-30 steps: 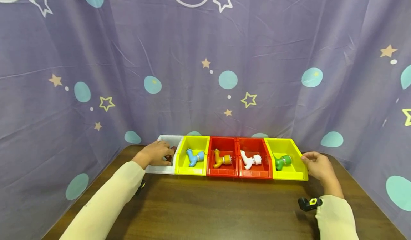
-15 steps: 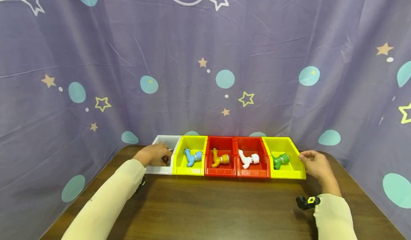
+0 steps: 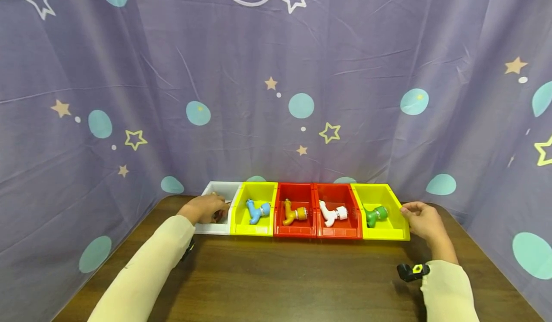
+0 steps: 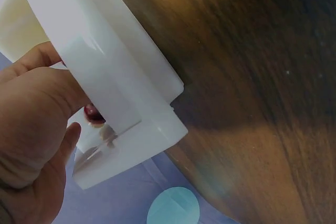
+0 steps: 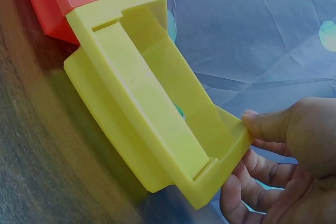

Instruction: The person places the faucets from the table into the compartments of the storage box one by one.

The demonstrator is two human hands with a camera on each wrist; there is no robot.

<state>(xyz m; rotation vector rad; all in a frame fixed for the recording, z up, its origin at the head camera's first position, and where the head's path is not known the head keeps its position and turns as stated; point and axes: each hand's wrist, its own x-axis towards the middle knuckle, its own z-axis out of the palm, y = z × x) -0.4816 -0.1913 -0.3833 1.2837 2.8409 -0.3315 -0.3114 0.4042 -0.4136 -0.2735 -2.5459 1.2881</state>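
My left hand [image 3: 203, 209] reaches into the white bin [image 3: 223, 187] at the left end of a row. Its curled fingers are around a dark red tap [image 4: 93, 114], mostly hidden by the hand and the bin's front wall. At the row's right end, my right hand [image 3: 424, 221] pinches the side rim of a yellow bin [image 5: 131, 77], thumb on the edge and fingers outside below. That bin holds a green tap [image 3: 376, 215], of which only a sliver shows in the right wrist view.
Between the end bins stand another yellow bin [image 3: 252, 229] with a blue tap [image 3: 258, 212], a red bin [image 3: 296, 231] with a mustard tap [image 3: 295, 212], and a second red bin [image 3: 340, 232] with a white tap [image 3: 333, 213]. A patterned curtain [image 3: 276, 120] hangs behind the wooden table [image 3: 293, 279].
My left hand has lowered into the white bin, its fingers curling over the dark red tap, which is now mostly covered. My right hand keeps its place on the yellow rim. The head view shifted slightly.
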